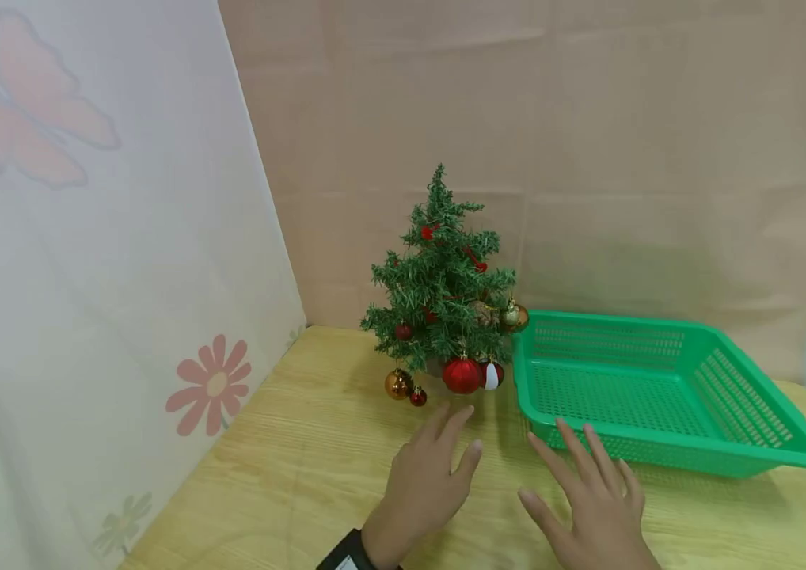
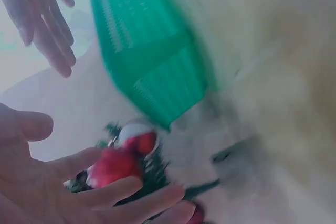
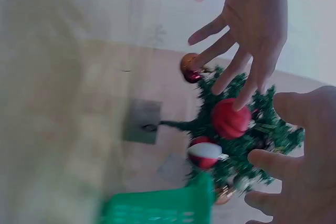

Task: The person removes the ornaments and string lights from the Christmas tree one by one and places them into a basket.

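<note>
A small artificial Christmas tree (image 1: 439,277) stands on the table, hung with baubles. Low on its front are a large red bauble (image 1: 461,375), a red-and-white bauble (image 1: 492,375), a gold bauble (image 1: 399,384) and a small dark red bauble (image 1: 418,397). My left hand (image 1: 426,479), with a black band at the wrist, hovers in front of the tree, fingers extended and nothing held. To its right, my right hand (image 1: 591,507) spreads its fingers near the front rim of the green basket (image 1: 667,443). Whether it touches the rim cannot be told.
The basket sits right of the tree, on the wooden table (image 1: 289,475). A beige cloth (image 1: 659,158) hangs behind, and a pale panel printed with flowers and a butterfly (image 1: 125,237) borders the left side. The tree's square base (image 3: 143,121) shows in the right wrist view.
</note>
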`<action>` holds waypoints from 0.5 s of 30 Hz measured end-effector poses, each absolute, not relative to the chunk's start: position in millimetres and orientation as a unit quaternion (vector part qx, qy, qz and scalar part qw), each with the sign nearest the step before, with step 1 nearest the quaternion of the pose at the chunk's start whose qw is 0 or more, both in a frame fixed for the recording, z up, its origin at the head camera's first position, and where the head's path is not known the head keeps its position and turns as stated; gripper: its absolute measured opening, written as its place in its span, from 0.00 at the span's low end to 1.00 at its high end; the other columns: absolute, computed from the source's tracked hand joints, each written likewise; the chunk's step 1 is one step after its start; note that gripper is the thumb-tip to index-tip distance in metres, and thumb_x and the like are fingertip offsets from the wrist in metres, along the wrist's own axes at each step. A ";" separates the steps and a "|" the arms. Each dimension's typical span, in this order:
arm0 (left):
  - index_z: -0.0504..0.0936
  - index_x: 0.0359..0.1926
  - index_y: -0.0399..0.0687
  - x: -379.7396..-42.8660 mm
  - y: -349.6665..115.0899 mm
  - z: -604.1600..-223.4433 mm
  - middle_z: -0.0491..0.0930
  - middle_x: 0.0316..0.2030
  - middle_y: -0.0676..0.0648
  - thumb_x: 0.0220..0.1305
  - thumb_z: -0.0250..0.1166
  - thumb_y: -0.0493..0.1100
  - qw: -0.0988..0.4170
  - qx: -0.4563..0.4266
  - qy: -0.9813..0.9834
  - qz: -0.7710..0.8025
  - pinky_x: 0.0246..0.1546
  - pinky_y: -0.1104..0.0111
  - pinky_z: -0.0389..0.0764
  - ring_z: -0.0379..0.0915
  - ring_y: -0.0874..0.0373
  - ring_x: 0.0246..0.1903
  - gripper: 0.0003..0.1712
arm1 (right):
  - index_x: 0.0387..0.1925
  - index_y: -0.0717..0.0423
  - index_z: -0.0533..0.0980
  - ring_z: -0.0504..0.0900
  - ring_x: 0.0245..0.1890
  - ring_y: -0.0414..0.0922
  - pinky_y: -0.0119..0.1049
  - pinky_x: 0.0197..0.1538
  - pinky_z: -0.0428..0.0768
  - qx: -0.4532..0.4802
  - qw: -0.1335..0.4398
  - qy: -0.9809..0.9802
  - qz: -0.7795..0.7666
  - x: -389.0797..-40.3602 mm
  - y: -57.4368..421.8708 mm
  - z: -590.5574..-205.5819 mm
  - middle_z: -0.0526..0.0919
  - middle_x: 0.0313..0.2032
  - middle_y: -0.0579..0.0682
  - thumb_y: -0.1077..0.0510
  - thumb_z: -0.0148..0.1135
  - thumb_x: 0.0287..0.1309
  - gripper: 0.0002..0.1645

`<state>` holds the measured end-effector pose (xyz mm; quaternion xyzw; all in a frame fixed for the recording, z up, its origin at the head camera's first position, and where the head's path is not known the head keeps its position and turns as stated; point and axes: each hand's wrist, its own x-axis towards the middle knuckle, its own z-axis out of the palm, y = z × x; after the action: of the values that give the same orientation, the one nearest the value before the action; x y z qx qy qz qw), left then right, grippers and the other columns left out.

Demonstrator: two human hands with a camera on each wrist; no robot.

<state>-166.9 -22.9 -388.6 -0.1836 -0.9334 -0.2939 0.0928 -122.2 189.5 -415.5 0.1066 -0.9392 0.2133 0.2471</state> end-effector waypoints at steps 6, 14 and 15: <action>0.84 0.51 0.50 -187.5 -39.5 -353.8 0.87 0.42 0.49 0.73 0.58 0.53 0.178 -0.138 -0.899 -0.376 0.25 0.72 0.75 0.80 0.63 0.27 0.17 | 0.68 0.41 0.71 0.59 0.73 0.61 0.73 0.60 0.58 0.150 0.202 -0.929 0.273 -147.1 168.8 -350.8 0.69 0.70 0.55 0.40 0.56 0.69 0.29; 0.87 0.35 0.48 -218.7 -34.3 -326.3 0.85 0.26 0.49 0.66 0.66 0.43 0.283 -0.096 -0.821 -0.487 0.17 0.75 0.68 0.68 0.69 0.16 0.05 | 0.63 0.42 0.74 0.83 0.50 0.49 0.48 0.47 0.81 0.120 0.125 -0.891 0.419 -184.8 159.5 -294.0 0.84 0.54 0.49 0.39 0.47 0.74 0.24; 0.87 0.35 0.48 -221.1 -30.9 -326.6 0.85 0.25 0.49 0.66 0.67 0.43 0.278 -0.091 -0.816 -0.498 0.16 0.75 0.66 0.66 0.69 0.15 0.05 | 0.62 0.43 0.75 0.83 0.46 0.46 0.43 0.44 0.80 0.106 0.118 -0.889 0.430 -187.2 159.7 -293.6 0.86 0.49 0.49 0.39 0.47 0.74 0.24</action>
<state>-221.1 -30.9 -326.6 -0.0908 -0.8165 -0.4978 0.2779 -187.2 159.7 -293.6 0.1060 -0.8889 0.4298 0.1180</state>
